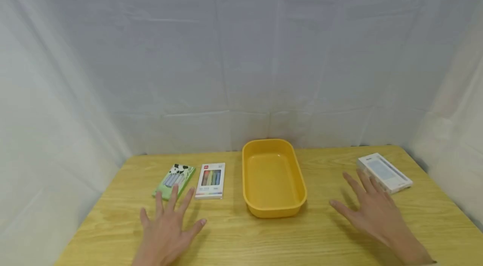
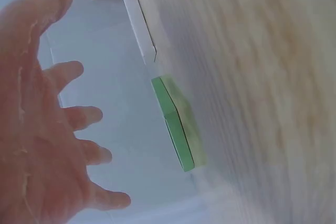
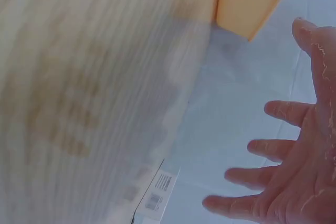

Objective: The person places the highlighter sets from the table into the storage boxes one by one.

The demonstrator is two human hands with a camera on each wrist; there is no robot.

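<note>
Two spread, empty hands: the left hand [image 1: 164, 230] has a flat green panda-print box [image 1: 175, 177] at 12 o'clock, long axis 7-to-1; the right hand [image 1: 377, 216], a flat white box [image 1: 385, 169] just past 12, axis 10-to-4.

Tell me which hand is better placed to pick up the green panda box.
Likely the left hand: empty, fingers spread, it is close to the green panda box. The right hand is on the other side of the yellow tray.
</note>
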